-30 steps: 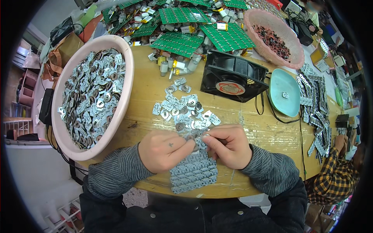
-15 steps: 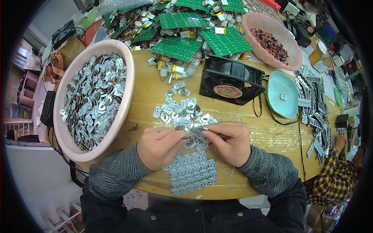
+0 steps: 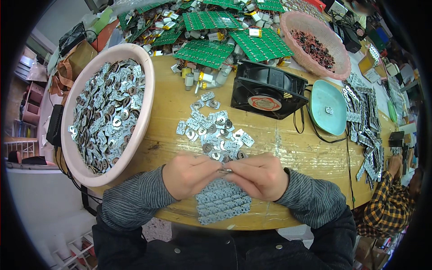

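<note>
My left hand [image 3: 188, 176] and my right hand [image 3: 261, 176] meet fingertip to fingertip over the table's near part. Pinched between them is a small flat metallic piece [image 3: 225, 170], seen nearly edge-on and mostly covered by the fingers. Just beyond them lies a loose heap of small pale circuit boards [image 3: 209, 123], some bearing round brown or silver discs. Below the hands, nearer to me, rows of similar small boards [image 3: 223, 207] lie side by side in a tight block; its upper part is hidden by the hands.
A large pink basin [image 3: 145, 94] full of such boards stands left. Ahead are a black fan [image 3: 268, 90] and green circuit panels [image 3: 211, 20] over small batteries. To the right are a turquoise tray [image 3: 321, 123], a pink bowl [image 3: 344, 67], stacked metal strips [image 3: 366, 130] and a co-worker's sleeve [image 3: 380, 211].
My hands have come closer together and slightly nearer to me. The right hand's fingers now meet the left's on the small piece, and more of the heap's near edge shows.
</note>
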The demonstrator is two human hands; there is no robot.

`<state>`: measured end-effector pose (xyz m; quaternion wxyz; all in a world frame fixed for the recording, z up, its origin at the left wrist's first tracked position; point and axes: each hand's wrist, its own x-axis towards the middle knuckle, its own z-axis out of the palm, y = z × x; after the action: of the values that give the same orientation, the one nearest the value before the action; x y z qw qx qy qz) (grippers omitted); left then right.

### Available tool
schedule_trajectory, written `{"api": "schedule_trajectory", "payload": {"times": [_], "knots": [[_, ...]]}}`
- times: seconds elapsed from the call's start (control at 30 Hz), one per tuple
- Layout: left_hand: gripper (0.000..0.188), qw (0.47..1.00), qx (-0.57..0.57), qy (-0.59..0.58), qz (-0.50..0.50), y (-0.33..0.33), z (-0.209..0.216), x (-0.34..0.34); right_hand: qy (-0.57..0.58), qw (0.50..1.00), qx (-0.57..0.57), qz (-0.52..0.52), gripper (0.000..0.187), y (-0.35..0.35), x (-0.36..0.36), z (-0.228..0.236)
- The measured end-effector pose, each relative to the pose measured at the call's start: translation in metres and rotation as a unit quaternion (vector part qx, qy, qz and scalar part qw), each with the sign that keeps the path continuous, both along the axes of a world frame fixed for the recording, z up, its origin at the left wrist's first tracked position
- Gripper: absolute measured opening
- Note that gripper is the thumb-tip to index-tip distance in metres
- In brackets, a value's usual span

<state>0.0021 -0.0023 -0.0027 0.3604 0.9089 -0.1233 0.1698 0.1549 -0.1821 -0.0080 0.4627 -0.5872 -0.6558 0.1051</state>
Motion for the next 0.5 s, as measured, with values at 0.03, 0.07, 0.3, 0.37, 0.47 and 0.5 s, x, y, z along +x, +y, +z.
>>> {"api": "schedule_trajectory", "payload": {"times": [0.03,0.07,0.3,0.37,0.47,0.5], "knots": [[0.023,1.000,-0.007,0.007,0.000,0.000,0.000,0.000,0.008,1.000,0.001,-0.004,0.021,0.000,-0.001,0.001],[0.023,1.000,-0.014,0.014,0.000,0.000,0.001,0.000,0.015,1.000,0.002,-0.008,0.022,0.001,-0.002,0.001],[0.021,0.953,-0.215,0.210,0.041,0.002,0.005,-0.003,0.194,0.973,-0.120,-0.035,0.013,-0.005,0.001,0.011],[0.020,0.911,-0.347,0.207,0.078,-0.003,0.007,-0.002,0.427,0.883,-0.174,-0.081,0.015,-0.004,-0.003,0.008],[0.020,0.937,-0.302,0.161,0.072,-0.002,0.004,-0.001,0.440,0.874,-0.199,-0.058,0.016,-0.002,-0.001,0.007],[0.020,0.937,-0.302,0.161,0.072,-0.003,0.004,-0.001,0.444,0.871,-0.206,-0.046,0.017,-0.002,-0.001,0.007]]}}
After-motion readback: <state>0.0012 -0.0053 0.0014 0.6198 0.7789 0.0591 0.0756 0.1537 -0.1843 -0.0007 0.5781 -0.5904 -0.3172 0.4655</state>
